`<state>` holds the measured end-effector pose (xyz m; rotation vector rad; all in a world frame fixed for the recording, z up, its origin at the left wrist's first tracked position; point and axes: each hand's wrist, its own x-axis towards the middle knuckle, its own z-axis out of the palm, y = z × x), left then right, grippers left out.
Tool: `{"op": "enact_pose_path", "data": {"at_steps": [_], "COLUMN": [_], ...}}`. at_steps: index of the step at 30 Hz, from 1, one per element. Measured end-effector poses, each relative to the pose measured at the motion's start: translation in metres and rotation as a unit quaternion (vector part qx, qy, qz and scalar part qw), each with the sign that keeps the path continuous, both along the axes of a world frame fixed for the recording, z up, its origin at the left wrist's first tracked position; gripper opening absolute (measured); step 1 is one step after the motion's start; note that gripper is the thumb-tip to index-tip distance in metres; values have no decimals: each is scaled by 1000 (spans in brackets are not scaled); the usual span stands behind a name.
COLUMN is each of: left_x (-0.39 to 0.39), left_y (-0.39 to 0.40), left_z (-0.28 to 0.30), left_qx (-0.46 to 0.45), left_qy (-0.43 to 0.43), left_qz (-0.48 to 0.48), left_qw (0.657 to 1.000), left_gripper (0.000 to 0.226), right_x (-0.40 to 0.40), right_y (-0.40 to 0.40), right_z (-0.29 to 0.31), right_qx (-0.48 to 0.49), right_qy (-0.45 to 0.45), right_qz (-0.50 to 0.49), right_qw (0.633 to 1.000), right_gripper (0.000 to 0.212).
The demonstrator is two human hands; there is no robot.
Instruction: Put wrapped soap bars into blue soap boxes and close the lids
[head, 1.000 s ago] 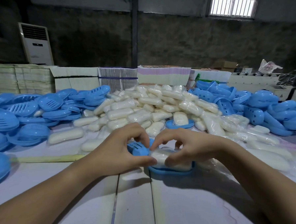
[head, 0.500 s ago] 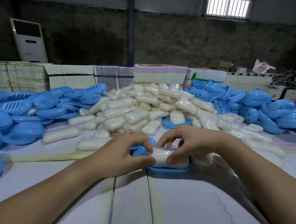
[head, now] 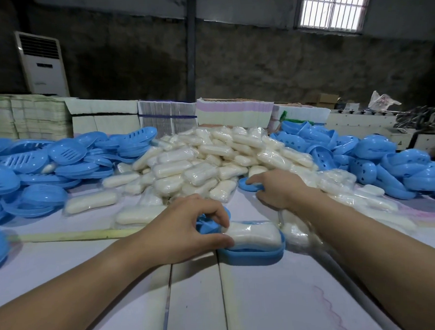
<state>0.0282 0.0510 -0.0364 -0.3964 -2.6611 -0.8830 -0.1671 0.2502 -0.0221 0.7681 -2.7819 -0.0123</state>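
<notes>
On the pale bench (head: 198, 299), just before the person, a white plastic-wrapped soap bar (head: 255, 234) lies in the shallow blue oval soap-box base (head: 254, 257), with no lid on it yet. The left hand (head: 187, 229) curls round the bar's left end, thumb and fingers pinching it down into the base. The right hand (head: 275, 187) reaches well beyond, its fingers hooked round the rim of a blue oval plastic lid (head: 249, 184) at the foot of the heap of wrapped soap bars (head: 211, 160), holding it.

Risks, as I judge them: the loose wrapper around the bar could get trapped under the lid's rim and keep it from snapping shut; the bar sits proud of the base, so a skewed lid may ride up on one end; and dragging the lid out could pull neighbouring bars off the heap.

Piles of blue soap-box halves (head: 60, 168) lie to the left and right. No brand, label or legible writing shows on the soap, the boxes or the white standing air conditioner (head: 42, 63).
</notes>
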Motion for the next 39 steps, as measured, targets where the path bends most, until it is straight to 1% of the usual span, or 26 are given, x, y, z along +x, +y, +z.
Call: {"op": "enact_pose_path", "data": {"at_steps": [2,3,4,5,6,8,9,11,14,16,17,19,20,21,23,24,26,28,30,32,34,36,37,39], "left_x": [0,-1,-1,-1,-1,-1,-1,0,0,-1,-1,-1,-2,-2,-2,-1,-1,-1,-1,-1,-1,-3,-4,-4], "left_y": [0,0,1,1,1,1,2,2,1,1,0,-1,-2,-2,-3,-3,-2,-1,0,0,0,0,0,0], "left_z": [0,0,0,0,0,0,0,1,2,2,2,0,0,-1,-2,-2,-1,0,1,1,1,0,0,0], "left_qx": [-4,-6,-7,-9,-9,-10,-12,-11,-4,-7,-9,-9,-11,-13,-17,-17,-18,-20,-20,-20,-21,-10,-2,11], "left_qy": [2,1,-2,-6,-8,-8,-9,-9,0,1,-1,-4,-5,-3,4,9,12,9,10,9,6,7,8,9], "left_qz": [3,3,3,3,2,1,1,-1,-10,-9,-8,-7,-8,-9,-5,-3,-3,-7,-9,-6,-3,1,2,2], "left_qw": [1000,1000,1000,1000,1000,1000,1000,1000,1000,1000,1000,1000,1000,1000,1000,1000,1000,1000,1000,1000,1000,1000,1000,1000], "left_gripper": [32,30,29,29,29,29,29,27,27,30,31,31,30,30,33,35,34,32,33,37,45,50,53,66], "right_x": [-1,-1,-2,-4,-4,-1,2,8,18,25,28,35,36,36,31,26,10,-11,-33,-54,-73,-89,-96,-111], "right_y": [-5,-4,-1,3,7,17,21,25,28,31,33,35,36,36,36,37,43,55,72,86,95,100,101,100], "right_z": [-4,-4,-3,-1,2,6,8,8,14,19,21,23,24,24,25,25,23,21,21,24,28,31,30,25], "right_qx": [5,-23,-75,-151,-242,-419,-475,-531,-589,-597,-582,-525,-500,-486,-493,-509,-520,-472,-375,-298,-234,-164,-146,-147], "right_qy": [14,7,-10,-37,-73,-150,-179,-217,-262,-303,-332,-389,-397,-379,-277,-216,-99,-17,28,29,-5,-50,-67,-99], "right_qz": [-5,0,14,36,53,69,72,81,127,175,197,230,236,230,173,132,45,-41,-115,-178,-234,-269,-280,-295], "right_qw": [1000,1000,997,987,966,893,858,815,754,721,716,721,733,753,807,822,847,881,919,937,943,948,946,939], "right_gripper": [41,33,24,17,13,17,17,21,28,32,28,21,24,25,19,16,18,25,31,31,25,21,22,37]}}
